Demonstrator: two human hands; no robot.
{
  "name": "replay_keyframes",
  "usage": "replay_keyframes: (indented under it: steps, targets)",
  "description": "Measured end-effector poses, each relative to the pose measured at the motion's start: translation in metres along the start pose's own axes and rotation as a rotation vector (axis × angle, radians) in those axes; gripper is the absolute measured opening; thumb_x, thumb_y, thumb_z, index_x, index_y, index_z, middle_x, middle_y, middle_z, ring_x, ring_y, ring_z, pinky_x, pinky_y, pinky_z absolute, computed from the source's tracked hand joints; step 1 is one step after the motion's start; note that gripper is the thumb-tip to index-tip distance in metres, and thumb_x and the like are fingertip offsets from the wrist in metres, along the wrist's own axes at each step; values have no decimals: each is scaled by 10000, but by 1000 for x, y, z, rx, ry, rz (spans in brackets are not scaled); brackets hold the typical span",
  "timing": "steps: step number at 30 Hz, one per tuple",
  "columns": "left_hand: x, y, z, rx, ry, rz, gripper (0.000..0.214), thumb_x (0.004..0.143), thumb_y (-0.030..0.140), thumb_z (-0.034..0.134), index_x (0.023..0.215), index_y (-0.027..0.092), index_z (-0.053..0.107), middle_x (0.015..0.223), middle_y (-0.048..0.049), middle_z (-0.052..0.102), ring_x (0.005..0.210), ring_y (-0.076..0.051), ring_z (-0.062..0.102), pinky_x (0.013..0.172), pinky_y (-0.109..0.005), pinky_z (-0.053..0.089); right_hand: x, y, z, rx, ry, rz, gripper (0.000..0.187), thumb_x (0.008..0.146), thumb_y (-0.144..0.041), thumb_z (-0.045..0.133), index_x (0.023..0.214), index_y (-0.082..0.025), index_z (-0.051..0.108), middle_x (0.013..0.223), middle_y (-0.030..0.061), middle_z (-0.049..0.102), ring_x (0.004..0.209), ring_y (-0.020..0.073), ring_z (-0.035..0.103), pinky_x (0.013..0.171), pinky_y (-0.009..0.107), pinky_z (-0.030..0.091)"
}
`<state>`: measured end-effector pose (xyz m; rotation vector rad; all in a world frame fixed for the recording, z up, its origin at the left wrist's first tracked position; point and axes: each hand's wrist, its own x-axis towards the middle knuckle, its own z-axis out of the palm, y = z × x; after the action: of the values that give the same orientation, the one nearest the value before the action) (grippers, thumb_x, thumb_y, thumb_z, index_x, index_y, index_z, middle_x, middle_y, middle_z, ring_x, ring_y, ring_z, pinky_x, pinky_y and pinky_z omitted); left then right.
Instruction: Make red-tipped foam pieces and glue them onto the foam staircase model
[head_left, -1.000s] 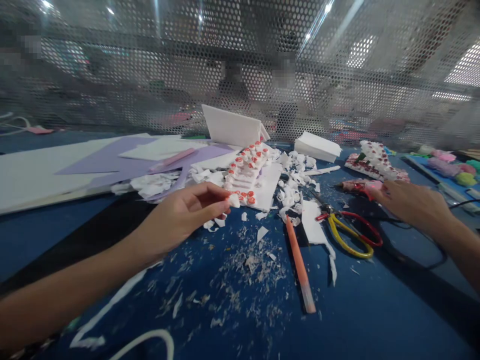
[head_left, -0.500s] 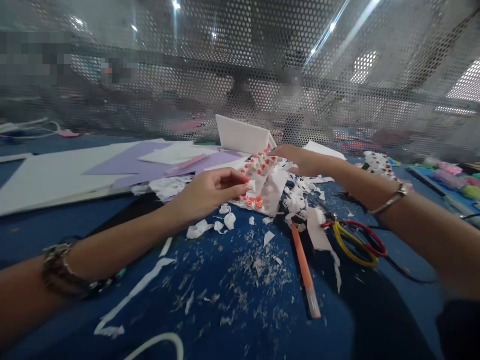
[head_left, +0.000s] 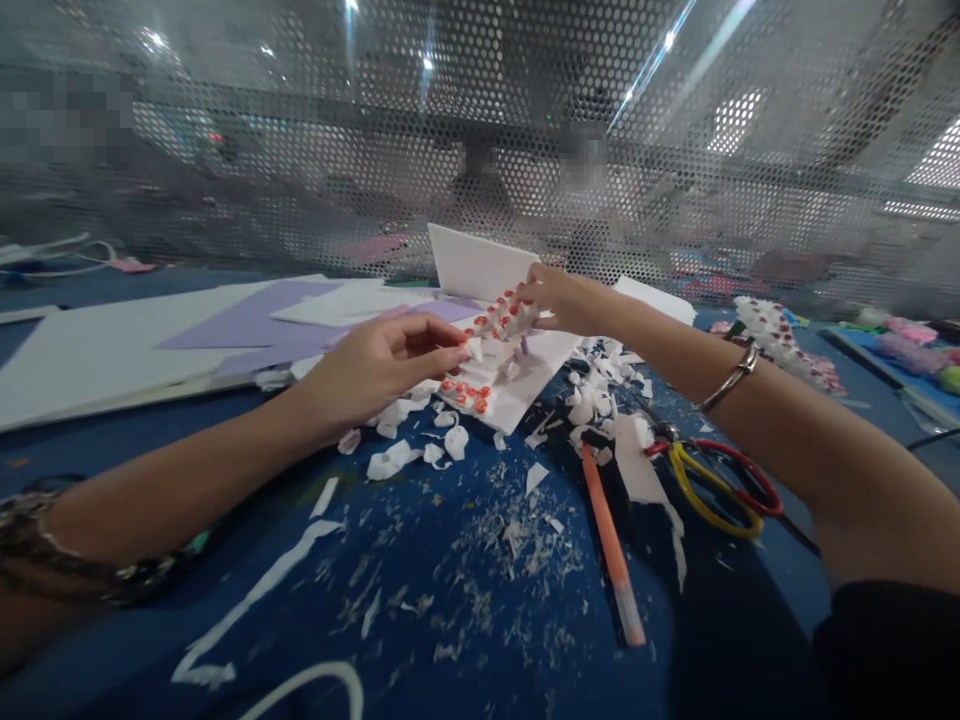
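A white card dotted with small red curled pieces lies before me, between my hands. My left hand is at its left side, thumb and forefinger pinching a small crumpled bit of white paper above the card. At the card's far right edge, my right hand is closed, its fingers curled on the part with the red pieces. The fingers partly hide that edge. A small purple bit shows on the card below the right fingers.
White paper scraps lie right of the card. Nearer me are an orange pen and red-and-yellow-handled scissors. Large white sheets and purple paper spread left. A folded white board stands behind, before a perforated metal screen.
The card has shifted left and turned slightly. My right hand has moved left and down onto its far edge. My left hand has drawn left, still pinching the paper bit.
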<state>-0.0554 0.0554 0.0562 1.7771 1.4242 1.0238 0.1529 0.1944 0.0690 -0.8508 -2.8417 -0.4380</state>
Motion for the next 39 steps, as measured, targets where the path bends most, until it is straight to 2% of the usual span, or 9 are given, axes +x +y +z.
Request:
replay_keyframes:
  steps: [5,8,12,18,25,28,31,34,39]
  targets:
    - [-3,0,-6,41,8,20,268,752,332,598,929,132,577,808,21,619,725,-77,538,664,-171,405,-18,-20,-22,-173,-14,122,338,797,-343,525,1096,-191,568,1087,113,500,833,216,560,679,331,426]
    - [-4,2,-8,74,-2,22,283,753,344,601,943,135,572,807,33,617,730,-68,532,675,-167,399,-27,-29,-32,-293,-44,127,353,802,-403,508,1063,-179,585,1056,112,519,819,233,569,659,339,431]
    - [-3,1,-5,167,-6,99,275,752,345,592,919,127,583,840,7,621,750,-83,544,701,-189,411,-39,-40,-39,-366,-40,130,338,816,-411,484,1042,-180,583,1027,99,533,771,222,570,601,312,427]
    - [0,-9,3,327,-17,242,274,685,412,614,829,179,625,815,-33,639,692,-141,568,665,-235,454,-56,-50,-27,-421,66,157,337,818,-424,486,1023,-166,561,1008,117,549,696,191,576,530,270,399]
    - [5,-16,7,445,-53,316,239,717,404,575,824,201,639,775,-30,645,659,-146,569,626,-219,415,-58,-54,-10,-381,-17,187,345,840,-407,442,1050,-149,534,1034,132,553,764,215,576,544,289,416]
    - [8,-17,5,483,-75,357,238,727,415,566,814,206,640,787,-25,647,654,-144,564,624,-215,395,-59,-58,-12,-381,70,90,365,834,-372,470,1109,-135,506,1071,142,530,905,248,530,638,311,432]
    - [10,-17,2,499,-64,377,240,737,412,561,816,197,634,765,-20,639,646,-141,558,618,-211,381,-58,-63,-13,-380,167,-134,295,887,-267,399,1156,-177,480,1132,112,499,1012,236,463,775,335,402]
    - [11,-18,1,501,-44,378,236,734,394,568,808,180,635,762,-27,638,659,-143,562,627,-209,378,-51,-68,-5,-356,163,-328,302,934,-222,279,1128,-229,510,1178,72,483,1033,210,438,843,353,358]
    - [11,-22,-1,513,-68,392,224,744,380,566,823,180,627,766,-14,643,653,-131,569,611,-197,393,-34,-67,19,-326,129,-408,345,944,-254,249,1016,-151,570,1131,73,508,1016,204,423,874,355,333]
